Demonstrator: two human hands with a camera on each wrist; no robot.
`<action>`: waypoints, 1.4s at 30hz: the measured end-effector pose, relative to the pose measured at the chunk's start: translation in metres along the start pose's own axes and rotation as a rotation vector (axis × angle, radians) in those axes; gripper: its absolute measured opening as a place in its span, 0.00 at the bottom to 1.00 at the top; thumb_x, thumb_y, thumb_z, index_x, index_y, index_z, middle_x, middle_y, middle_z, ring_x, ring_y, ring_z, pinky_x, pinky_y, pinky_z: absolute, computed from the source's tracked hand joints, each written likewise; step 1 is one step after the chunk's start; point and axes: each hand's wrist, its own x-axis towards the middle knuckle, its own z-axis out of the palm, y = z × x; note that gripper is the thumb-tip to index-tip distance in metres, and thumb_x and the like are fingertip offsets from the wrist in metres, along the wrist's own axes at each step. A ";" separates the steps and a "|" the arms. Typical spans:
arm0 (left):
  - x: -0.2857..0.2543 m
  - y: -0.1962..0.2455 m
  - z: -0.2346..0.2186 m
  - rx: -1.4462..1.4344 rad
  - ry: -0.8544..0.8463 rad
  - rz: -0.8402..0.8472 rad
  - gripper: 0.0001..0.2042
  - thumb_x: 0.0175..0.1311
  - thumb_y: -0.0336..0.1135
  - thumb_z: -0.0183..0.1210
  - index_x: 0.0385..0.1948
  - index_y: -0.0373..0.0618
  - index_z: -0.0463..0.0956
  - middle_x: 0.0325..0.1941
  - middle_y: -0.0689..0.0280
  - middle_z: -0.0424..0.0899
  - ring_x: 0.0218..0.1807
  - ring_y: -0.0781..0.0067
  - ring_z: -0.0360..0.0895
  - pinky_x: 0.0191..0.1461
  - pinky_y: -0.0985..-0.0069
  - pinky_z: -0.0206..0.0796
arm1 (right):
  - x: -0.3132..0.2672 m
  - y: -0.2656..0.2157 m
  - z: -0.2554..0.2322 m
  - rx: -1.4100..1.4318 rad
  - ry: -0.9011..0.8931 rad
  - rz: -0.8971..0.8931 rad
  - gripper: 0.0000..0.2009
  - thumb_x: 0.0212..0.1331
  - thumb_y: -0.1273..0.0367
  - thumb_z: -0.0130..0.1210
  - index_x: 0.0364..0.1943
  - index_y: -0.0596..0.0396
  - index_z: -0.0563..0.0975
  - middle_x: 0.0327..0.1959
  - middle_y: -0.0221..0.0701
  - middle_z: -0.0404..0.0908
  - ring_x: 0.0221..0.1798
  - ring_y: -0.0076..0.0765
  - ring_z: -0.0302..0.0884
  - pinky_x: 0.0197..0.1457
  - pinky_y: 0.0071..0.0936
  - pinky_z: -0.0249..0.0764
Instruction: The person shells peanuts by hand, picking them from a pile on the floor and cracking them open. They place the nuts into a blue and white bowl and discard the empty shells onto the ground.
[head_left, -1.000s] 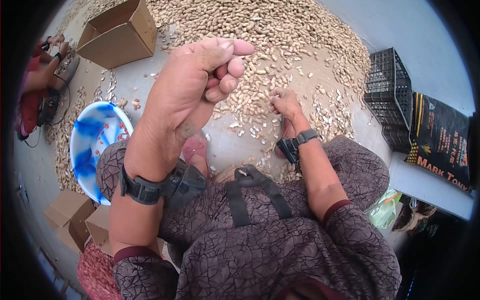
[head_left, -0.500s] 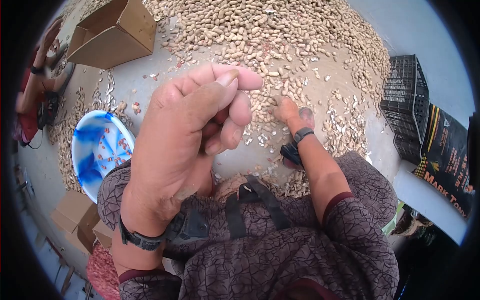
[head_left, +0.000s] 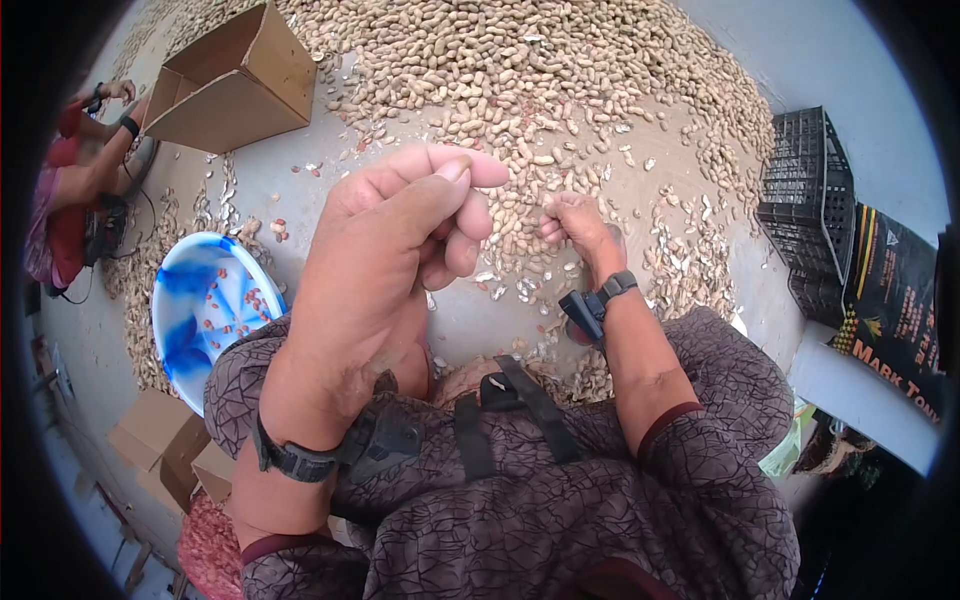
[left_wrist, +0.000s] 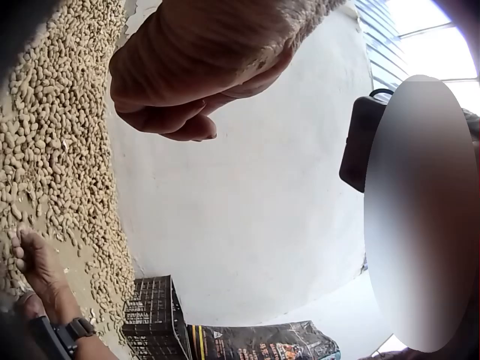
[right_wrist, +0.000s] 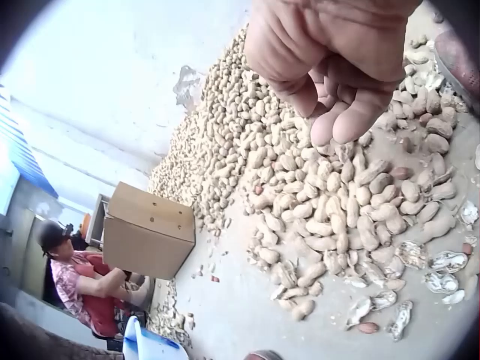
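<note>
Shelling step: left hand (head_left: pixel 400 235) raised mid-frame, fingers curled, contents hidden; right hand (head_left: pixel 572 222) curled over peanut pile (head_left: pixel 520 70), grasp unclear; next needs another pod.

Peanut-heaped floor (head_left: pixel 300 190), box (head_left: pixel 232 80), bowl (head_left: pixel 180 300)
</note>
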 end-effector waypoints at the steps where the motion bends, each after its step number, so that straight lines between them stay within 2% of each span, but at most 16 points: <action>1: 0.000 -0.003 -0.001 0.015 -0.006 0.006 0.11 0.61 0.34 0.47 0.38 0.34 0.71 0.21 0.73 0.70 0.18 0.89 0.59 0.18 0.91 0.47 | -0.012 -0.016 0.002 0.136 -0.066 -0.046 0.05 0.50 0.74 0.47 0.30 0.61 0.72 0.19 0.33 0.75 0.13 0.21 0.69 0.10 0.15 0.65; 3: 0.000 -0.009 -0.004 0.034 -0.017 0.030 0.11 0.61 0.34 0.47 0.38 0.35 0.72 0.21 0.73 0.72 0.18 0.89 0.60 0.19 0.91 0.48 | -0.033 -0.043 0.009 0.197 -0.088 -0.116 0.07 0.50 0.73 0.48 0.32 0.60 0.72 0.17 0.31 0.74 0.10 0.18 0.66 0.10 0.14 0.63; 6: 0.006 -0.019 -0.010 0.152 -0.009 0.023 0.12 0.61 0.37 0.47 0.38 0.39 0.73 0.24 0.72 0.75 0.22 0.89 0.67 0.21 0.91 0.51 | -0.060 -0.077 0.017 0.312 -0.289 -0.214 0.08 0.52 0.71 0.47 0.34 0.61 0.73 0.15 0.30 0.73 0.10 0.16 0.64 0.09 0.11 0.57; 10: 0.013 -0.029 -0.014 0.307 0.048 0.090 0.13 0.61 0.39 0.48 0.38 0.39 0.74 0.25 0.71 0.76 0.24 0.87 0.68 0.23 0.89 0.55 | -0.113 -0.118 0.031 0.312 -0.413 -0.351 0.09 0.53 0.70 0.47 0.34 0.62 0.75 0.15 0.28 0.73 0.10 0.15 0.62 0.11 0.10 0.57; 13: 0.015 -0.033 -0.017 0.357 0.010 0.071 0.13 0.61 0.39 0.49 0.37 0.39 0.74 0.24 0.71 0.75 0.24 0.86 0.68 0.24 0.88 0.55 | -0.140 -0.131 0.038 0.207 -0.418 -0.400 0.09 0.54 0.69 0.47 0.32 0.62 0.76 0.15 0.28 0.73 0.10 0.14 0.62 0.11 0.10 0.57; 17: 0.008 -0.038 -0.014 0.391 -0.093 0.068 0.12 0.60 0.39 0.49 0.37 0.40 0.75 0.23 0.72 0.74 0.23 0.87 0.67 0.23 0.89 0.55 | -0.158 -0.132 0.042 0.238 -0.408 -0.427 0.08 0.55 0.69 0.49 0.28 0.59 0.76 0.12 0.26 0.72 0.09 0.13 0.62 0.10 0.09 0.55; 23: 0.002 -0.039 -0.017 0.408 -0.238 0.076 0.10 0.60 0.39 0.50 0.30 0.42 0.74 0.24 0.72 0.74 0.23 0.88 0.66 0.22 0.90 0.53 | -0.184 -0.138 0.047 0.190 -0.317 -0.472 0.08 0.54 0.67 0.51 0.24 0.56 0.75 0.12 0.23 0.71 0.09 0.11 0.60 0.10 0.08 0.53; 26: 0.002 -0.039 -0.017 0.268 -0.371 0.018 0.09 0.60 0.39 0.50 0.29 0.44 0.72 0.24 0.72 0.74 0.23 0.88 0.66 0.20 0.91 0.51 | -0.193 -0.140 0.048 0.171 -0.253 -0.498 0.11 0.54 0.63 0.53 0.23 0.56 0.75 0.12 0.21 0.69 0.10 0.10 0.60 0.11 0.08 0.53; 28: -0.003 -0.040 -0.014 0.124 -0.453 -0.044 0.09 0.60 0.39 0.50 0.32 0.44 0.71 0.24 0.72 0.74 0.23 0.89 0.66 0.19 0.92 0.50 | -0.198 -0.140 0.049 0.170 -0.230 -0.523 0.10 0.54 0.63 0.53 0.23 0.56 0.75 0.12 0.21 0.69 0.10 0.10 0.60 0.11 0.08 0.53; 33: -0.016 -0.038 -0.003 0.157 -0.486 -0.016 0.10 0.60 0.40 0.50 0.34 0.42 0.70 0.27 0.70 0.75 0.24 0.88 0.68 0.20 0.93 0.51 | -0.215 -0.142 0.057 0.183 -0.166 -0.597 0.10 0.54 0.65 0.53 0.24 0.58 0.75 0.14 0.23 0.72 0.14 0.11 0.64 0.14 0.09 0.57; 35: -0.020 -0.040 -0.001 0.029 -0.456 0.059 0.09 0.61 0.38 0.50 0.35 0.42 0.69 0.29 0.69 0.75 0.25 0.88 0.68 0.22 0.92 0.53 | -0.221 -0.143 0.058 0.171 -0.143 -0.627 0.10 0.54 0.66 0.54 0.25 0.59 0.74 0.16 0.24 0.73 0.16 0.11 0.66 0.17 0.09 0.60; 37: -0.022 -0.037 -0.002 0.029 -0.473 0.085 0.11 0.61 0.36 0.49 0.40 0.39 0.68 0.30 0.68 0.74 0.26 0.87 0.67 0.23 0.91 0.54 | -0.224 -0.144 0.056 0.241 -0.114 -0.702 0.09 0.53 0.67 0.55 0.27 0.60 0.74 0.17 0.25 0.74 0.17 0.12 0.67 0.17 0.10 0.60; 38: -0.024 -0.036 0.000 0.002 -0.430 0.132 0.13 0.61 0.35 0.49 0.42 0.38 0.68 0.31 0.68 0.74 0.26 0.87 0.67 0.23 0.91 0.54 | -0.221 -0.143 0.051 0.207 -0.126 -0.722 0.10 0.52 0.67 0.56 0.31 0.61 0.73 0.20 0.27 0.75 0.20 0.14 0.69 0.21 0.13 0.65; 39: -0.026 -0.035 0.002 -0.028 -0.388 0.179 0.14 0.61 0.35 0.49 0.45 0.37 0.67 0.31 0.68 0.74 0.26 0.86 0.66 0.23 0.91 0.54 | -0.219 -0.143 0.051 0.216 -0.126 -0.732 0.10 0.52 0.67 0.56 0.31 0.61 0.73 0.20 0.27 0.75 0.20 0.14 0.69 0.21 0.13 0.65; 41: -0.031 -0.033 0.004 -0.045 -0.405 0.178 0.17 0.61 0.34 0.49 0.49 0.35 0.65 0.30 0.69 0.73 0.26 0.86 0.66 0.24 0.91 0.54 | -0.218 -0.141 0.052 0.133 -0.092 -0.817 0.13 0.51 0.66 0.57 0.35 0.62 0.72 0.25 0.30 0.76 0.25 0.17 0.71 0.28 0.16 0.69; 42: -0.033 -0.034 0.004 -0.053 -0.430 0.203 0.17 0.61 0.34 0.49 0.49 0.34 0.65 0.31 0.69 0.73 0.26 0.86 0.66 0.24 0.91 0.54 | -0.223 -0.142 0.052 0.156 -0.157 -0.783 0.15 0.51 0.66 0.57 0.37 0.62 0.72 0.29 0.31 0.76 0.29 0.20 0.72 0.33 0.18 0.71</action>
